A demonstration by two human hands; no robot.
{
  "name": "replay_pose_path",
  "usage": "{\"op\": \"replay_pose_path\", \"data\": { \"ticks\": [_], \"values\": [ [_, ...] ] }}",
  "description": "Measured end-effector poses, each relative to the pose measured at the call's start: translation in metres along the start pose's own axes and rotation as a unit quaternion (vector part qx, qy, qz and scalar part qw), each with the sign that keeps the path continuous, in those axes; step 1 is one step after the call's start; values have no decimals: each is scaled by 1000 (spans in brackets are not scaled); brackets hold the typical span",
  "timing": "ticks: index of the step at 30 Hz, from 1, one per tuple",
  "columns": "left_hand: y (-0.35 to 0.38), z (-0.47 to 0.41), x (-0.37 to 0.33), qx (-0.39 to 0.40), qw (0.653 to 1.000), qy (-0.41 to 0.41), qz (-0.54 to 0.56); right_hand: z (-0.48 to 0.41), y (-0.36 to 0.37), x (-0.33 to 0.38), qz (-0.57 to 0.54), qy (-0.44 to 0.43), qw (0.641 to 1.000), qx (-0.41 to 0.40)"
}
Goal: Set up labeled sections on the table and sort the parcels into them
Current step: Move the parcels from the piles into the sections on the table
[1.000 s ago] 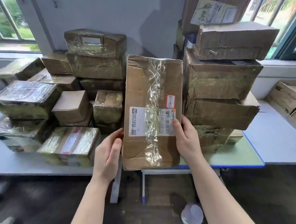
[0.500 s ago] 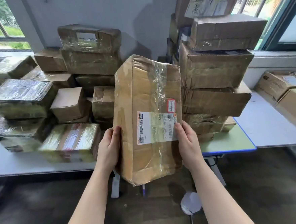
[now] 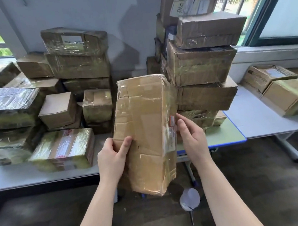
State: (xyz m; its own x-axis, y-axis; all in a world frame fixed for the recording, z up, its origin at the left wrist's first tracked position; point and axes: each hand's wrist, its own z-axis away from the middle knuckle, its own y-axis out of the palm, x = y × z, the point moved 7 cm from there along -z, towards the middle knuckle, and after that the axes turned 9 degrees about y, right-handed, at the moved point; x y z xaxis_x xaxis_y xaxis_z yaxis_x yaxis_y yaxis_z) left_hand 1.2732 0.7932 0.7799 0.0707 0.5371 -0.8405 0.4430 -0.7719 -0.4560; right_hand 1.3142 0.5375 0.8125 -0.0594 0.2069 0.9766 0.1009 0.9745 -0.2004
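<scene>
A tall taped cardboard parcel (image 3: 144, 130) stands upright in the air in front of the table edge, its plain side toward me and its white label turned to the right face. My left hand (image 3: 112, 157) grips its lower left edge, thumb across the front. My right hand (image 3: 190, 138) lies against the labelled right side with straight fingers. Behind it, several taped parcels are stacked on the left table (image 3: 34, 175) and a tall stack (image 3: 201, 65) rises on the middle green-topped table (image 3: 231, 135).
Two more boxes (image 3: 282, 89) lie on the right table (image 3: 261, 117). A wall and windows stand behind the stacks. A round white object (image 3: 189, 199) with a cable lies on the dark floor below the parcel.
The parcel has been turned leftward, so its label now faces right instead of toward me. My left hand's thumb has come onto the front. My view has shifted right.
</scene>
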Motion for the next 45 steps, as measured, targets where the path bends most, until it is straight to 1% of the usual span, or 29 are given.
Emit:
{"op": "replay_pose_path", "data": {
  "ticks": [2, 4, 8, 13, 19, 21, 23, 27, 31, 33, 39, 45],
  "values": [
    [9, 6, -7, 15, 999, 18, -45, 4, 5, -3, -32, 27, 998, 37],
    [20, 13, -11, 36, 996, 36, -69, 9, 6, -10, -30, 39, 997, 51],
    [34, 26, -19, 73, 992, 87, -60, 23, -10, -18, -12, 39, 999, 36],
    [42, 31, -28, 110, 982, 152, -16, 39, -37, -25, 14, 50, 999, 17],
    [72, 40, -43, 130, 981, 142, 15, 50, -72, -51, 12, 84, 996, -20],
    [89, 45, -52, 154, 980, 121, 27, 53, -86, -58, 16, 93, 995, -19],
    [107, 53, -65, 174, 975, 135, 20, 57, -102, -67, 24, 101, 994, -18],
    [149, 72, -94, 180, 967, 178, 4, 63, -151, -86, 39, 126, 991, -37],
    [204, 96, -131, 188, 961, 202, -8, 64, -221, -106, 107, 147, 980, -77],
    [235, 110, -153, 195, 959, 207, -2, 62, -260, -116, 125, 155, 975, -96],
    [316, 141, -205, 200, 959, 202, 6, 54, -360, -135, 126, 153, 970, -141],
    [370, 141, -244, 209, 952, 223, -8, 34, -417, -147, 118, 140, 968, -171]
  ]
}}
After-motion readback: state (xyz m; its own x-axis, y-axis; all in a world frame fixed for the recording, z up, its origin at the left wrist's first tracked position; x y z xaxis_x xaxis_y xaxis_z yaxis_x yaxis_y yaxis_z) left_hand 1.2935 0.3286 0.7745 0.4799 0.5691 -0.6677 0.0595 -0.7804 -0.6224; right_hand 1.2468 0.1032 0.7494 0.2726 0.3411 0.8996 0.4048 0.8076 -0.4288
